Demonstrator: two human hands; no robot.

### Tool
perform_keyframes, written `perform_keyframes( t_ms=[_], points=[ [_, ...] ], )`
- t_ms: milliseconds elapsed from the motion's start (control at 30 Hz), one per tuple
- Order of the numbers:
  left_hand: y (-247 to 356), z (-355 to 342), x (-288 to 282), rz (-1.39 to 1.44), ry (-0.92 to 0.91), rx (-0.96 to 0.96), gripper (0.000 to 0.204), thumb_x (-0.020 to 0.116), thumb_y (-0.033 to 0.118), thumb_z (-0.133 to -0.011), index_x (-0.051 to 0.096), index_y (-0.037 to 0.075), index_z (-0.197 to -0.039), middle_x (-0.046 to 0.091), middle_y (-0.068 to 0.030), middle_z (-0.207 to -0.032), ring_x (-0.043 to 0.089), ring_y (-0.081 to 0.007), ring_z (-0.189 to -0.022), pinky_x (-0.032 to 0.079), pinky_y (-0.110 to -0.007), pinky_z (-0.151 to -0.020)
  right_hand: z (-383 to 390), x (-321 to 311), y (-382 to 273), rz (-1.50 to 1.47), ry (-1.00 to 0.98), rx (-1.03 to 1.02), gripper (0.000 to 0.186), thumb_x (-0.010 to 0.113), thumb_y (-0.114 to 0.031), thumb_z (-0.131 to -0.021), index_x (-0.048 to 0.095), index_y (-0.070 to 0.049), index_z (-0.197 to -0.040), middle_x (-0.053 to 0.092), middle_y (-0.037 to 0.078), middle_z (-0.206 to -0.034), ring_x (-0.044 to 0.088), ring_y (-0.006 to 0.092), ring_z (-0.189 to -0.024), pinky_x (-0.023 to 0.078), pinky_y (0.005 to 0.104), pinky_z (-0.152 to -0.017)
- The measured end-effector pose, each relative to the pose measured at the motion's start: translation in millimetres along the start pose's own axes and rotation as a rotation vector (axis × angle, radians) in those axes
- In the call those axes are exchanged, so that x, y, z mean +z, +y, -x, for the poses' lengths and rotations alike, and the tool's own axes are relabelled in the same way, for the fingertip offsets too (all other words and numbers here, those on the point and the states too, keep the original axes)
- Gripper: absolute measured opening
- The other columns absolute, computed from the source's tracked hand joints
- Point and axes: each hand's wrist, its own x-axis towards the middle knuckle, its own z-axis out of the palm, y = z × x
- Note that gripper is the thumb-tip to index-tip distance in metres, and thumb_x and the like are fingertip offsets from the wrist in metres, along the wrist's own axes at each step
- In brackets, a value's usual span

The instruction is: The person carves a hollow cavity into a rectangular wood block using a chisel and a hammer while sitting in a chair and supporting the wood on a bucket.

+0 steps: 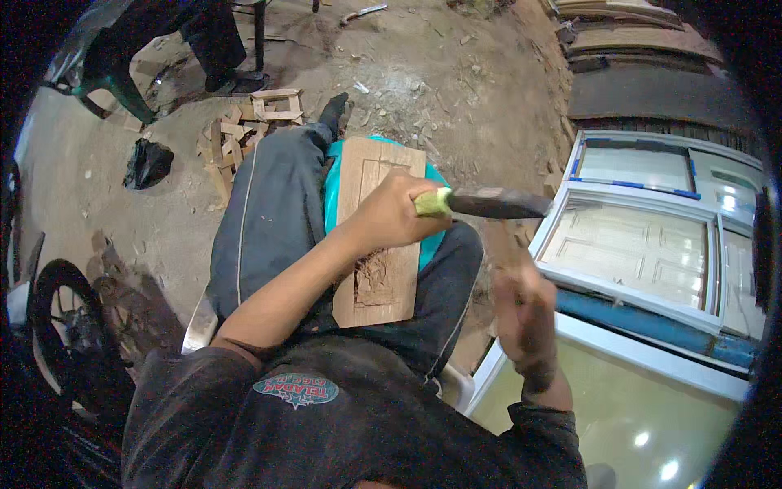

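Note:
My left hand is wrapped around a chisel, whose pale green handle end sticks out to the right. The hand hides its blade. Smeared by motion, my right hand grips the wooden handle of a hammer. The dark, long hammer head lies right up against the chisel's handle end in the picture; whether they touch, I cannot tell. Below my left hand, a light wooden board with a carved relief in a rectangular recess rests across my lap, over something turquoise.
Wood offcuts and a black plastic bag lie on the dirt floor, left of my legs. Another person's dark trouser leg is at the back left, by a green chair. White-framed panels stand close on the right. A wheel is at lower left.

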Motion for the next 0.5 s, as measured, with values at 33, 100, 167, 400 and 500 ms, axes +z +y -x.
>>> perform_keyframes(
  t_ms=[33, 100, 167, 400, 500],
  points=[
    [-3, 1, 1, 0.009, 0.018, 0.073, 0.014, 0.071, 0.010, -0.070, 0.059, 0.003, -0.073, 0.054, -0.0141, -0.059, 0.054, -0.0272, -0.051, 0.043, -0.034, -0.053, -3, -5, -6, -0.057, -0.021, 0.107, 0.029, 0.053, -0.033, -0.094, 0.056, -0.004, -0.093, 0.048, 0.003, -0.064, 0.046, 0.0149, -0.054, 0.036, 0.0228, -0.049],
    [-4, 1, 3, 0.088, -0.013, 0.095, 0.014, 0.071, 0.010, -0.070, 0.059, 0.004, -0.073, 0.054, -0.0140, -0.060, 0.053, -0.0299, -0.051, 0.043, -0.035, -0.052, -13, -35, -26, -0.614, 0.173, 0.503, 0.026, 0.049, -0.031, -0.097, 0.052, -0.006, -0.090, 0.046, 0.003, -0.060, 0.041, 0.0102, -0.045, 0.034, 0.0226, -0.040],
    [-2, -1, 6, 0.093, -0.028, 0.081, 0.014, 0.072, 0.010, -0.070, 0.059, 0.005, -0.073, 0.055, -0.0140, -0.061, 0.054, -0.0309, -0.052, 0.043, -0.036, -0.053, -15, -44, -34, -0.913, 0.406, 0.415, 0.023, 0.047, -0.030, -0.097, 0.048, -0.008, -0.092, 0.044, 0.002, -0.059, 0.039, 0.0101, -0.043, 0.035, 0.0233, -0.039],
    [-7, 1, 2, 0.025, -0.026, 0.154, 0.015, 0.074, 0.012, -0.068, 0.061, 0.005, -0.074, 0.057, -0.0147, -0.063, 0.057, -0.0329, -0.056, 0.045, -0.037, -0.054, -3, -29, -15, -0.168, -0.024, 0.227, 0.035, 0.054, -0.026, -0.095, 0.050, 0.004, -0.114, 0.051, 0.005, -0.065, 0.049, 0.0153, -0.057, 0.043, 0.0260, -0.057],
    [-5, 2, 7, 0.016, -0.012, 0.157, 0.017, 0.074, 0.013, -0.068, 0.061, 0.005, -0.076, 0.058, -0.0148, -0.065, 0.057, -0.0336, -0.057, 0.045, -0.038, -0.054, -8, -49, -23, -0.864, 0.382, 0.390, 0.028, 0.044, -0.035, -0.098, 0.043, -0.008, -0.099, 0.043, 0.003, -0.058, 0.039, 0.0130, -0.039, 0.034, 0.0267, -0.033]
  ],
)
